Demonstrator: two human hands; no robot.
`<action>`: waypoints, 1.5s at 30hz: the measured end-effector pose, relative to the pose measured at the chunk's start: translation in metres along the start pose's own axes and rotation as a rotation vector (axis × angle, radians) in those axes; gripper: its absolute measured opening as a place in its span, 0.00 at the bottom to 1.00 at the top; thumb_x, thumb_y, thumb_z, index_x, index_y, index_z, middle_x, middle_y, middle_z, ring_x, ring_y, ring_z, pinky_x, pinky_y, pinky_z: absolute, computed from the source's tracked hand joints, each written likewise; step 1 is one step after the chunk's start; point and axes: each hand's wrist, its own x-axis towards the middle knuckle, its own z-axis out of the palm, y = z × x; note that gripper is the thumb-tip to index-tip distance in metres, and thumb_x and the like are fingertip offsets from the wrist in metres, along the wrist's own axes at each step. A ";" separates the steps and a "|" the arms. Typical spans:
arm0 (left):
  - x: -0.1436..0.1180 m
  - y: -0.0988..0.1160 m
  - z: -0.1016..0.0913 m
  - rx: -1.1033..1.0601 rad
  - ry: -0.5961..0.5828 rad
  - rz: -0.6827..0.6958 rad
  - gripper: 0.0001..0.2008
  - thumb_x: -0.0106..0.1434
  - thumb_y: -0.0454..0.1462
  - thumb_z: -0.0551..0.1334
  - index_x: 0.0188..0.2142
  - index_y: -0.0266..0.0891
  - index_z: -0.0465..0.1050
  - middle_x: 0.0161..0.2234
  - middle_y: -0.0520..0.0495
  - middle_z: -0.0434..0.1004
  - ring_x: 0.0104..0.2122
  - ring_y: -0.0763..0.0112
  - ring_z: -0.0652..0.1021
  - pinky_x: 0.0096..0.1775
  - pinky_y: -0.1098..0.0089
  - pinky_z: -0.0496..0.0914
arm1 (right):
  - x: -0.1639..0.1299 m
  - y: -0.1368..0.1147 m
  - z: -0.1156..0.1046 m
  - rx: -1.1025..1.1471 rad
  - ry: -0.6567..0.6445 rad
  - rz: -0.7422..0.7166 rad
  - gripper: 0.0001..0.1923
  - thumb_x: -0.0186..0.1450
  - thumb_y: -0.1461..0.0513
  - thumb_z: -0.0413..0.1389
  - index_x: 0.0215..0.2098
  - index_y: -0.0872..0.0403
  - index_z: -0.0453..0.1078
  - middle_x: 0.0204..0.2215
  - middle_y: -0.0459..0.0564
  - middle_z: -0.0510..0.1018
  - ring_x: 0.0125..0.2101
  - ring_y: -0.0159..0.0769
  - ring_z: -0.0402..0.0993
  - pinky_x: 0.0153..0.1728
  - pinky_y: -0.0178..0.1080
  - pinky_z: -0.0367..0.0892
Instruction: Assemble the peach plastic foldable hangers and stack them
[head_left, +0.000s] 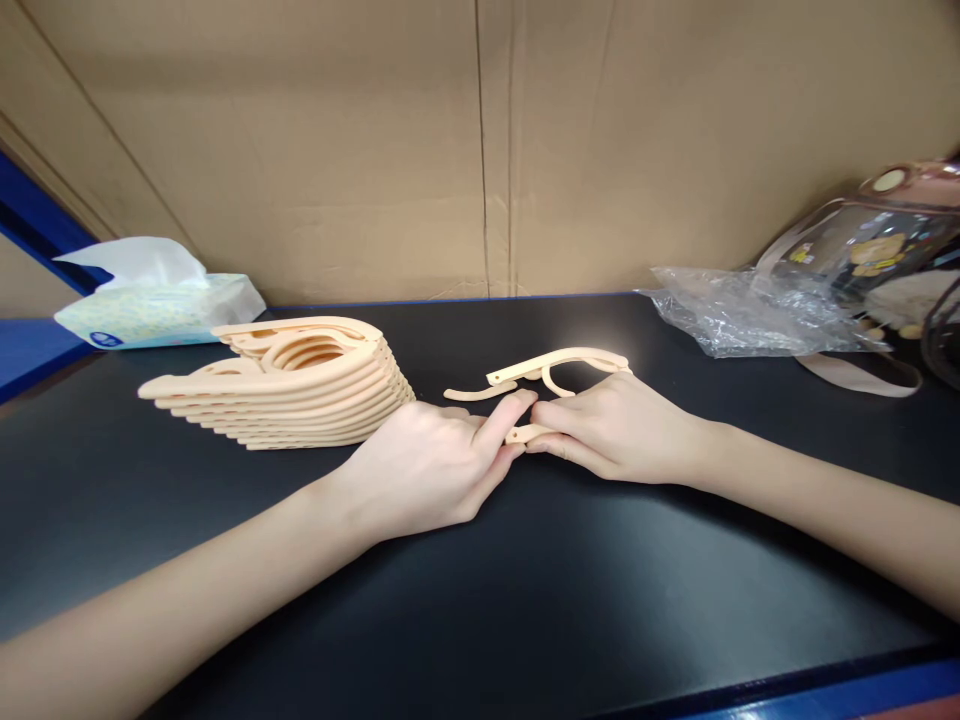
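A peach-coloured plastic folding hanger [555,360] is at the middle of the black table, one long arm and a curved part showing behind my hands. My right hand [622,425] is closed around its right side, with a short flat end with a small hole sticking out between the fingers. My left hand [442,455] is closed, thumb and index finger at that same end; the rest of its fingers are partly hidden. Just behind the left fingertips lies a slim curved piece [480,393]; whether it joins the hanger, I cannot tell. A neat stack of folded hangers [315,385] sits left of my left hand.
A tissue box [165,305] stands at the back left, a tissue poking out. At the back right lie a crumpled clear plastic bag [757,310] and a transparent bag [862,235] with a strap. A cardboard wall [337,150] closes off the black table's [525,600] far edge.
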 end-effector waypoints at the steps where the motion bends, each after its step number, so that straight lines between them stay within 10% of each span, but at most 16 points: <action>1: 0.000 0.000 0.000 -0.004 0.000 0.000 0.17 0.69 0.36 0.49 0.52 0.27 0.65 0.20 0.50 0.75 0.17 0.66 0.75 0.16 0.69 0.60 | 0.000 0.000 0.000 0.004 -0.001 0.000 0.21 0.73 0.55 0.39 0.37 0.56 0.71 0.27 0.50 0.79 0.22 0.35 0.73 0.21 0.37 0.49; 18: 0.000 0.001 0.004 -0.081 -0.024 -0.047 0.16 0.69 0.35 0.49 0.53 0.29 0.60 0.23 0.50 0.78 0.20 0.66 0.78 0.18 0.71 0.61 | 0.001 0.003 0.002 0.108 -0.004 -0.004 0.21 0.73 0.55 0.40 0.39 0.55 0.71 0.28 0.51 0.79 0.27 0.37 0.73 0.27 0.37 0.56; 29: 0.000 0.003 0.000 -0.095 -0.115 -0.095 0.11 0.69 0.38 0.47 0.34 0.38 0.63 0.19 0.53 0.72 0.16 0.71 0.73 0.17 0.72 0.54 | 0.001 0.009 -0.002 0.094 0.246 0.034 0.21 0.71 0.52 0.45 0.30 0.55 0.70 0.25 0.47 0.74 0.26 0.32 0.67 0.25 0.35 0.54; 35: 0.001 0.005 0.000 -0.056 -0.052 -0.077 0.10 0.68 0.37 0.48 0.32 0.37 0.63 0.17 0.54 0.70 0.15 0.71 0.71 0.17 0.71 0.53 | 0.001 0.020 -0.001 0.022 0.474 0.232 0.19 0.71 0.58 0.46 0.30 0.54 0.74 0.39 0.52 0.76 0.37 0.37 0.68 0.36 0.39 0.63; 45: 0.001 0.004 -0.003 -0.086 -0.017 0.027 0.09 0.68 0.36 0.51 0.31 0.38 0.63 0.17 0.56 0.67 0.15 0.73 0.70 0.18 0.71 0.52 | 0.004 0.028 0.006 0.196 0.340 0.343 0.19 0.72 0.57 0.43 0.36 0.54 0.74 0.38 0.50 0.77 0.39 0.39 0.69 0.42 0.43 0.62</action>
